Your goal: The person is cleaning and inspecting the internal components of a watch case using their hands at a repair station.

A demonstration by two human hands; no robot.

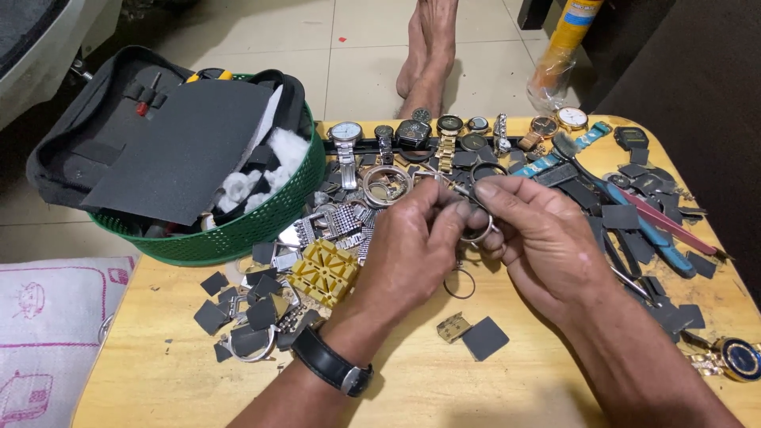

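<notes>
Mid-job at the table [412, 388]: left hand [408, 254] and right hand [539, 238] pinching a metal ring [478, 235] between pressed fingertips, many watches [346, 133] untouched beyond.

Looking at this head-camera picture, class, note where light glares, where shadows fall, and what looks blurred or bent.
Head view: even light; soft shadows under the left hand and right hand on the yellow wooden table; faint sheen on the pale floor tiles; the small metal ring they hold is slightly blurred; table edges bow from the wide lens.
</notes>
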